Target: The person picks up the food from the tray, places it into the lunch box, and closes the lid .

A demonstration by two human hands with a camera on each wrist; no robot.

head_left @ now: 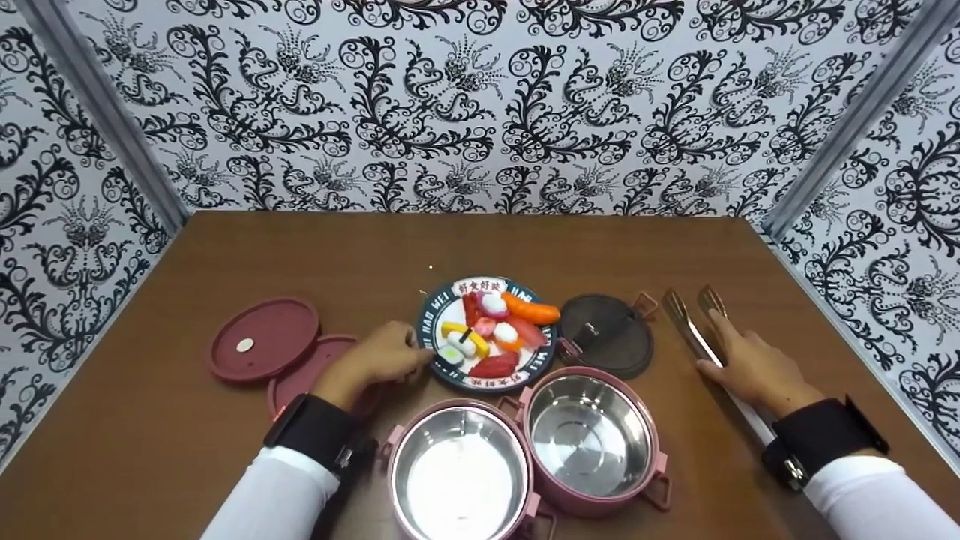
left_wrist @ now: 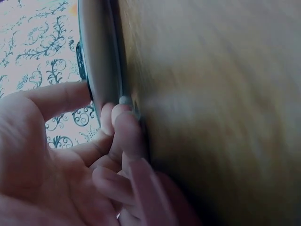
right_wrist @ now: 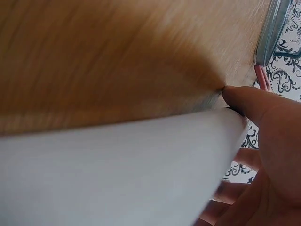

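Hand, left (head_left: 382, 354): pinching the near-left edge of a round plate (head_left: 540, 361), thumb side at the rim, other fingers curled beneath the edge. Hand, right (head_left: 759, 371): grasping metal tongs (head_left: 688, 326), thumb on one arm, fingers along the other; the tongs' scalloped tips stand apart and point away from the person.

Plate: dark blue lettered rim, white middle, set at centre of the table (head_left: 150, 450). Bears assorted toy food, including one long orange piece (head_left: 531, 309) overhanging the right rim and one red piece (head_left: 495, 366) toward the near side.

Dark lid (head_left: 615, 337): flat, just right of the plate. Steel-lined pink pots, two, uncovered, side by side in front of the plate: left pot (head_left: 460, 480), right pot (head_left: 589, 435).

Reddish lids, two, left of the plate: upper lid (head_left: 274, 337), with a white spot, overlapping lower lid (head_left: 300, 373), which the left arm partly hides.

Walls (head_left: 480, 112): white, black scrollwork.
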